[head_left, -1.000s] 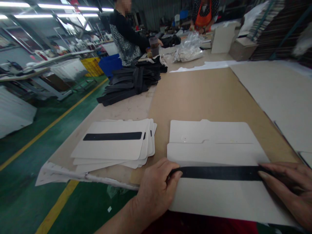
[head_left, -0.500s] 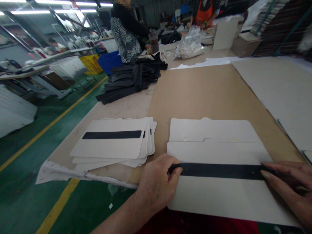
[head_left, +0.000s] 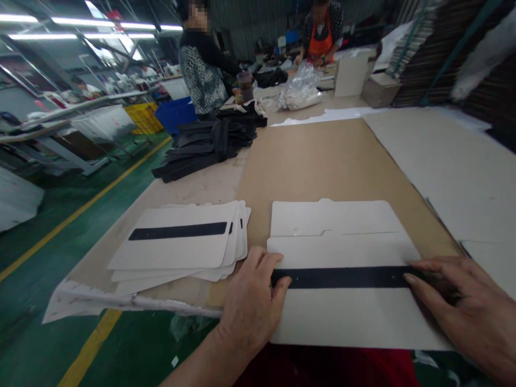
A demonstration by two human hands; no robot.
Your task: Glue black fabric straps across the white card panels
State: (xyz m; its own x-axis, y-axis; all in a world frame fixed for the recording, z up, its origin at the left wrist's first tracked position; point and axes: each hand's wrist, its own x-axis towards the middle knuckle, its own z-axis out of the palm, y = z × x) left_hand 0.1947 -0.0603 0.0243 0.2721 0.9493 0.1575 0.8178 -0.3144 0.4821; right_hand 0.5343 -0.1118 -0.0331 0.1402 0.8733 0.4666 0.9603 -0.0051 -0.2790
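A black strip [head_left: 346,277] lies across a white board [head_left: 342,317] at the table's near edge. At the strip's left end is my left hand [head_left: 252,295], thumb and fingers closed on it. My right hand [head_left: 459,301] holds the right end between thumb and fingers. Behind, another white board [head_left: 330,215] with a small tab on its top edge shows partly. To the left sits a fanned stack of white boards [head_left: 173,255], the top one bearing a black strip [head_left: 177,231].
A pile of black strips [head_left: 201,145] lies at the table's left edge. Beyond it are a clear plastic bag [head_left: 300,88] and a blue bin [head_left: 175,114]. Large pale sheets [head_left: 455,156] cover the right side. Two people stand at the far end.
The view has shifted, moving the table scene slightly left. My left hand's fingers have spread a little wider at the strip's end, and both hands remain at its ends.
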